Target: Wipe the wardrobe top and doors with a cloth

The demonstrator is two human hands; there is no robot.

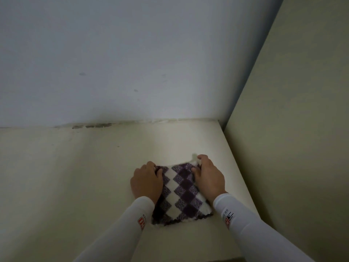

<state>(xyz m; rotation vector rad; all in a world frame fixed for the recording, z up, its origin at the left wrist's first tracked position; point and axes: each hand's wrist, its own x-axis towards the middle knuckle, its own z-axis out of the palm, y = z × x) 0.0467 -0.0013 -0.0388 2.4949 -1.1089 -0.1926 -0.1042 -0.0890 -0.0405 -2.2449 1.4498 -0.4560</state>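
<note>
So the cloth [181, 193], the purple-and-white checked one, is lying flat on the wardrobe top [75, 176], close to its right edge and a bit back from the front edge. We're pressing it down with both hands. The left hand [146, 181] is sitting on the cloth's left side with its fingers [158, 172] curled, bunching the far left corner. The right hand [207, 177] is pinching the far right corner, thumb pressing on top. Both wrists are angling inward, sleeves low. We're guessing the top is the step in hand. Next probably calls for pushing toward the grimy back edge [90, 126] by the wall [132, 63].
</note>
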